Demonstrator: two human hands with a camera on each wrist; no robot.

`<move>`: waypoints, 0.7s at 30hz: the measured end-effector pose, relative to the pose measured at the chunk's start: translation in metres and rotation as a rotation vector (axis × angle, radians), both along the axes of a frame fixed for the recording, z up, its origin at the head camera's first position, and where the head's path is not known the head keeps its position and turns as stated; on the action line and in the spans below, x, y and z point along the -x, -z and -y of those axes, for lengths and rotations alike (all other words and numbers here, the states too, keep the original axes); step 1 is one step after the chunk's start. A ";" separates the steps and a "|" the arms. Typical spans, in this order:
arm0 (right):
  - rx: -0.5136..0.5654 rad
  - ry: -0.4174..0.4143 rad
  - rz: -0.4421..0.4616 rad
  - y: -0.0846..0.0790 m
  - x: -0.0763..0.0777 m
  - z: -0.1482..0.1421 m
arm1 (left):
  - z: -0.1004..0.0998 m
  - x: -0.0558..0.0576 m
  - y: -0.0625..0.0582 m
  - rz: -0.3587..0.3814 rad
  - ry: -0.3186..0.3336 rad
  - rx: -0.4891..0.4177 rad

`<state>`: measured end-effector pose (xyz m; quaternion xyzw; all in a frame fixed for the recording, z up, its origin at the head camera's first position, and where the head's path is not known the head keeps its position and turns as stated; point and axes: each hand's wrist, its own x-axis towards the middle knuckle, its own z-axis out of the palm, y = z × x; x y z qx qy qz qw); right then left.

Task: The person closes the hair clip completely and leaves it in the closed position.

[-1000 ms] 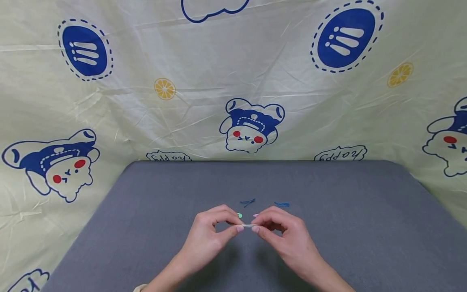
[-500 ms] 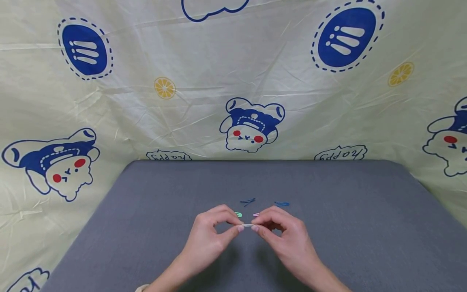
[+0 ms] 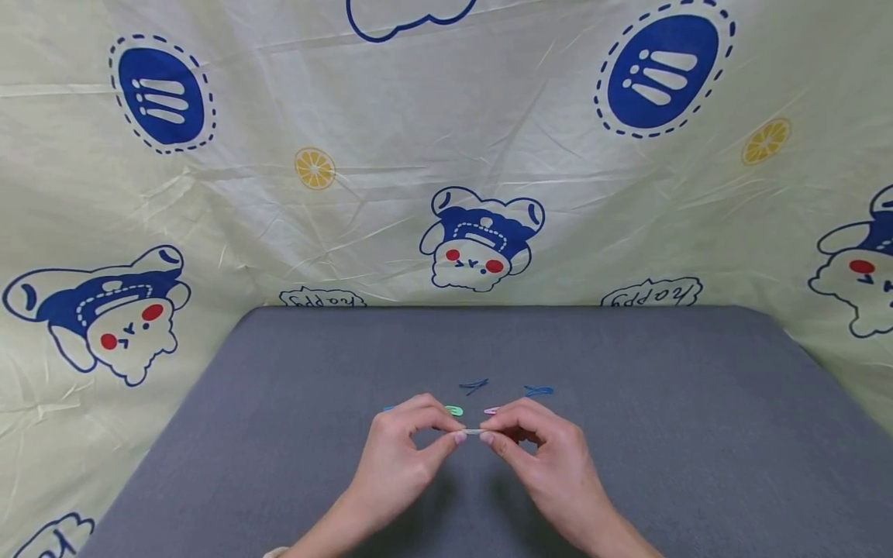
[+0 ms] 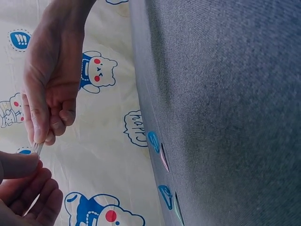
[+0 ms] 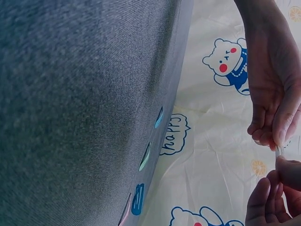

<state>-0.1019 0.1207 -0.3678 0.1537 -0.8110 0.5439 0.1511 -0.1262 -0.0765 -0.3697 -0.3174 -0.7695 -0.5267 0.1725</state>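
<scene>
In the head view my left hand and right hand face each other above the grey table. Between them a thin whitish strip is stretched level, each end pinched between thumb and fingertips. The left wrist view shows the same whitish strip as a short pale band bridging the two hands; the fingers hide its ends, and I cannot tell its exact kind. Just beyond the fingertips lie a green hair clip and a pink hair clip, the pink one partly covered by my right hand.
Farther back on the grey table lie a dark blue crossed loop and another blue looped piece. A bit of blue peeks out behind my left hand. A patterned pale cloth hangs behind the table's far edge.
Both hands keep their pinch on the whitish strip, almost still. A bit of blue now shows behind the left hand, and slightly more of the green hair clip is visible.
</scene>
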 end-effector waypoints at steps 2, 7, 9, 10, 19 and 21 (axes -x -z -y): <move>-0.008 0.011 0.004 0.000 0.000 0.000 | -0.001 -0.001 0.001 -0.012 -0.009 -0.008; -0.018 0.039 -0.006 0.002 0.000 0.002 | -0.004 -0.004 0.001 0.021 -0.044 -0.013; -0.003 0.038 -0.004 0.002 0.001 0.002 | -0.004 -0.004 0.001 0.045 -0.052 -0.011; 0.010 0.032 -0.005 0.002 0.001 0.002 | -0.004 -0.004 0.001 0.052 -0.053 -0.009; 0.077 -0.001 0.002 0.005 0.002 0.002 | -0.004 -0.003 0.000 0.122 -0.036 -0.015; 0.074 -0.001 0.009 0.005 0.002 0.002 | -0.004 -0.003 0.001 0.123 -0.033 -0.020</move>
